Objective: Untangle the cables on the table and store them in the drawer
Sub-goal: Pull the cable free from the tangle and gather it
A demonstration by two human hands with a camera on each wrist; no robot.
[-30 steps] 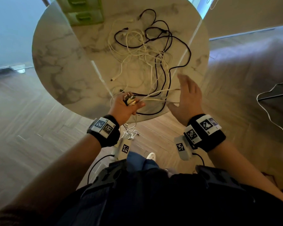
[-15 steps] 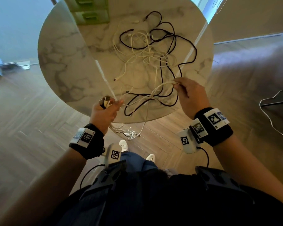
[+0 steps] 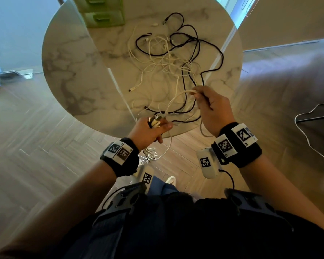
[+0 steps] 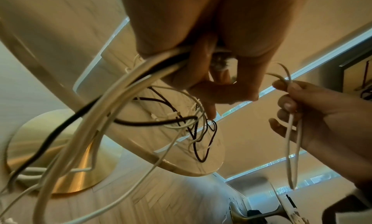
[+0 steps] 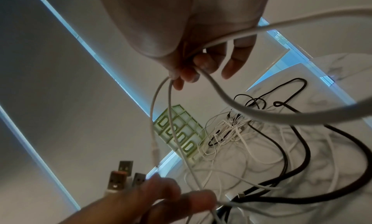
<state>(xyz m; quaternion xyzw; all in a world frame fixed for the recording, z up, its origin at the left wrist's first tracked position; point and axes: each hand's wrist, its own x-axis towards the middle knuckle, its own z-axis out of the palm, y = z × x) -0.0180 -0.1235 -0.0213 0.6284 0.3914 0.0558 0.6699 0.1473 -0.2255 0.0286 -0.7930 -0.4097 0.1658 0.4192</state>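
A tangle of white and black cables (image 3: 168, 58) lies on the round marble table (image 3: 73, 71). At the table's near edge my left hand (image 3: 153, 128) grips a bunch of USB plugs (image 3: 155, 120) (image 5: 122, 178), and their cables (image 4: 112, 100) hang below it toward the floor. My right hand (image 3: 211, 107) (image 4: 314, 116), just right of it, pinches a loop of white cable (image 3: 178, 98) (image 5: 161, 116) that runs back to the left hand. A green drawer unit (image 3: 101, 14) (image 5: 181, 135) stands at the table's far edge.
The table's brass pedestal base (image 4: 66, 160) stands on the wood floor (image 3: 26, 146). Cable ends (image 3: 150, 154) dangle below the table edge by my feet. Another white cord (image 3: 310, 143) trails over the floor at the right.
My right hand went from open to pinching a white cable loop and lifted it. My left hand kept its plugs, swinging left and then back toward the right hand.
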